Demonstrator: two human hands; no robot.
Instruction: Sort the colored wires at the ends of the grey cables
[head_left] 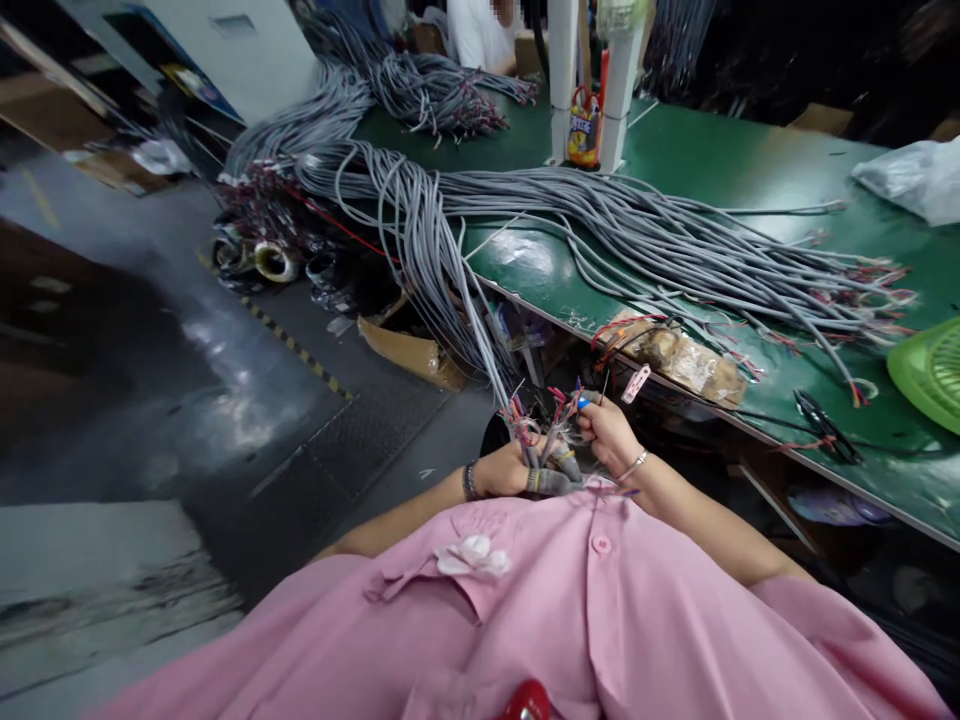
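Close to my pink shirt, my left hand is closed around the stripped ends of grey cables that hang down from the bench edge. Grey coverings sit on some of its fingers. Thin coloured wires, mostly red and pink, fan out above that hand. Just to the right, my right hand pinches at these wires, with blue showing at a fingertip; which strand it grips is too small to make out. A pink tag with holes hangs just above my right hand.
A long grey cable bundle lies across the green bench. Pliers, a taped cardboard piece and a green fan are at the right. An open carton stands below the bench. A person in white is behind.
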